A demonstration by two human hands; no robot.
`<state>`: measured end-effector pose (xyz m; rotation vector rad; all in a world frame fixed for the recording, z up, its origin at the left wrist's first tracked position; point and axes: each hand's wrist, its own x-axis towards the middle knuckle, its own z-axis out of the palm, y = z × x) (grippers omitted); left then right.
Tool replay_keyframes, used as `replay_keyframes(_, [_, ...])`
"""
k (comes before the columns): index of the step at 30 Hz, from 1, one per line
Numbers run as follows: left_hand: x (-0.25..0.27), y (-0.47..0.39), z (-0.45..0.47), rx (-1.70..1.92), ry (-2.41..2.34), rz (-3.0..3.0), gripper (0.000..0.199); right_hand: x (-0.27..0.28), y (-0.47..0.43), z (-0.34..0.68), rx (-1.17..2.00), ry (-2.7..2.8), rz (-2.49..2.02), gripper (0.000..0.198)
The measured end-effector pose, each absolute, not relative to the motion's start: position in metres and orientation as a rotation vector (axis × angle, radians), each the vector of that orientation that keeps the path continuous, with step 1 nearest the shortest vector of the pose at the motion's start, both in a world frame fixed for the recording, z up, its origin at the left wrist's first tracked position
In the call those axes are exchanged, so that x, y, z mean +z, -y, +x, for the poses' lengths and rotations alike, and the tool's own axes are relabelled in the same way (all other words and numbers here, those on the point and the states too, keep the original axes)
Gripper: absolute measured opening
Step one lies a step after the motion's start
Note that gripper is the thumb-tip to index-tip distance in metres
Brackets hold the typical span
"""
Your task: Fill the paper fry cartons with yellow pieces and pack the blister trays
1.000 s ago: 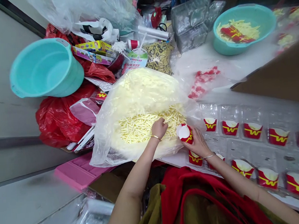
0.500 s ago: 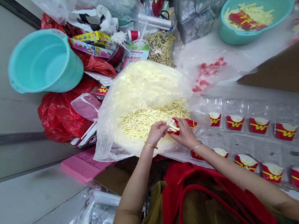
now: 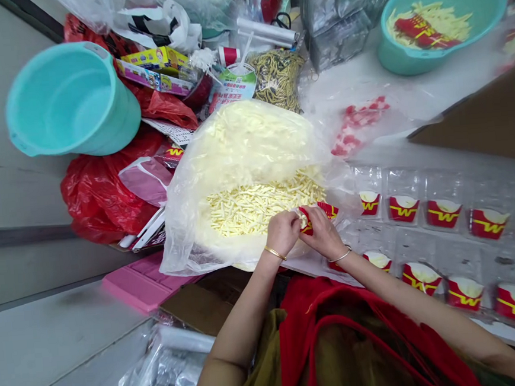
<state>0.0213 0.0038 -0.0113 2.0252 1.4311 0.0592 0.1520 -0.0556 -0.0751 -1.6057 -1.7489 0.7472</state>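
My right hand point(image 3: 324, 232) is closed around a small red fries carton point(image 3: 306, 226) with its open mouth turned left. Fingers pinched, my left hand point(image 3: 284, 234) meets that mouth; pale French fry-shaped sticks show between the two hands, though the fingertips partly hide them. Beneath and beyond the hands lies a large clear plastic bag point(image 3: 179, 223), its opening showing a heap of loose pale fry-shaped sticks point(image 3: 250, 208). More red cartons point(image 3: 328, 209) lie at the bag's right edge, just past my right hand.
Clear plastic boxes holding red cartons point(image 3: 444, 214) stand in two rows at right. An empty turquoise tub point(image 3: 122, 117) is at left; another turquoise tub point(image 3: 407, 59) holds fry-shaped sticks and red cartons. A brown cardboard flap point(image 3: 483, 118) juts in from the right.
My left hand has moved right, up against the carton's mouth, bringing the pale sticks to it. My right hand stays nearly in place with the carton.
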Motion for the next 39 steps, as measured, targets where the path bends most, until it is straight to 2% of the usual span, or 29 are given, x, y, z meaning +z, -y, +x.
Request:
replay_keyframes(5, [-0.017, 0.0, 0.035, -0.021, -1.151, 1.925, 0.026, -0.087, 0.063, 0.164, 0.728, 1.756, -1.553, 0.061])
replay_keyframes(8, [-0.023, -0.007, 0.039, 0.126, -1.074, 1.82, 0.025, -0.089, 0.066, 0.175, 0.736, 1.717, -1.568, 0.063])
replay_keyframes(12, [-0.04, -0.034, 0.053, 0.299, -1.425, 1.851, 0.029, -0.091, 0.069, 0.19, 0.708, 1.574, -1.702, 0.068])
replay_keyframes(16, [-0.068, -0.059, 0.085, 0.016, -1.695, 2.074, 0.033, -0.093, 0.073, 0.2, 0.69, 1.515, -1.744, 0.069])
replay_keyframes(19, [-0.083, -0.067, 0.098, -0.106, -1.718, 2.076, 0.023, -0.092, 0.074, 0.203, 0.686, 1.493, -1.766, 0.069])
replay_keyframes(21, [-0.087, -0.068, 0.092, -0.026, -1.724, 2.03, 0.015, -0.091, 0.074, 0.204, 0.699, 1.479, -1.773, 0.07])
replay_keyframes(23, [-0.085, -0.068, 0.076, 0.153, -1.693, 1.926, 0.007, -0.09, 0.073, 0.204, 0.713, 1.477, -1.762, 0.07])
replay_keyframes(26, [-0.076, -0.065, 0.043, 0.473, -1.56, 1.562, 0.018, -0.089, 0.069, 0.201, 0.713, 1.5, -1.738, 0.07])
replay_keyframes(29, [-0.06, -0.057, 0.014, 0.663, -1.403, 1.078, 0.019, -0.087, 0.063, 0.193, 0.722, 1.543, -1.713, 0.07])
replay_keyframes(34, [-0.028, -0.041, -0.009, 0.741, -1.138, 0.64, 0.025, -0.084, 0.054, 0.17, 0.754, 1.616, -1.65, 0.071])
replay_keyframes(39, [-0.015, -0.032, -0.01, 0.654, -1.086, 0.618, 0.03, -0.074, 0.044, 0.147, 0.776, 1.658, -1.578, 0.069])
